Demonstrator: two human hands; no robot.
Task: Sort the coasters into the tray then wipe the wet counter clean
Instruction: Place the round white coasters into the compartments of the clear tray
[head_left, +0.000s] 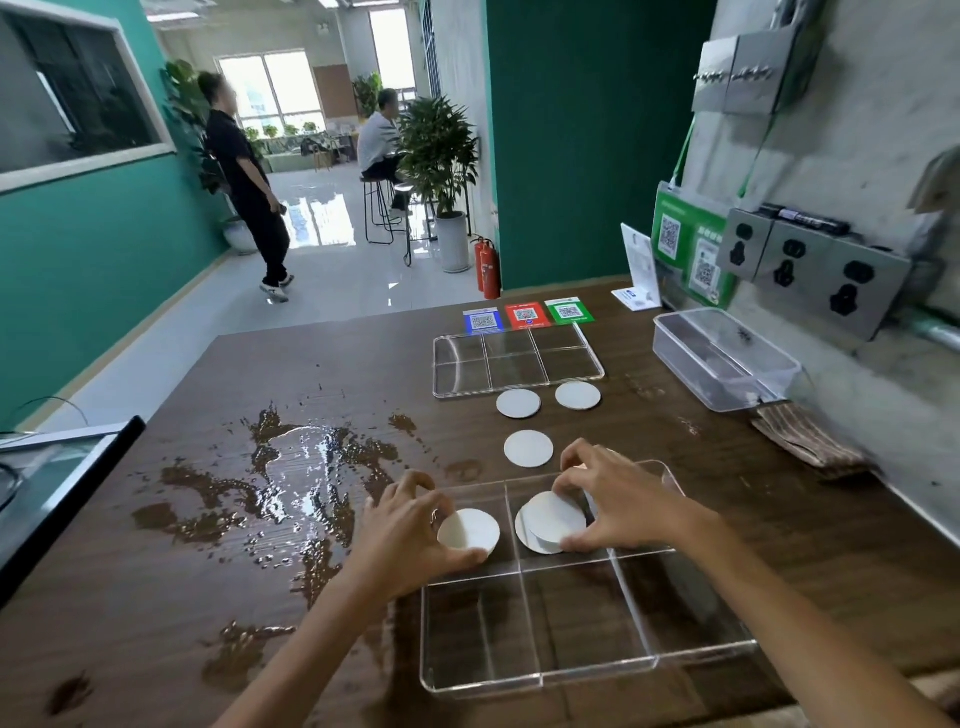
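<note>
From my head camera, I am holding one white coaster (470, 529) in my left hand (410, 540), fingers curled round its edge, over the far-left compartment of the near clear tray (587, 670). My right hand (618, 501) is pinching a small stack of coasters (551, 522) in the far-middle compartment. The tray's near compartments are holding nothing. Three loose coasters (528, 448) are lying on the counter (701, 467) between this tray and a second divided tray (517, 358). A puddle (291, 467) is spreading left of my hands.

left hand (410, 530) pinches coaster (470, 530) | right hand (618, 499) on coasters (553, 522), maybe two | tray (587, 670)
</note>
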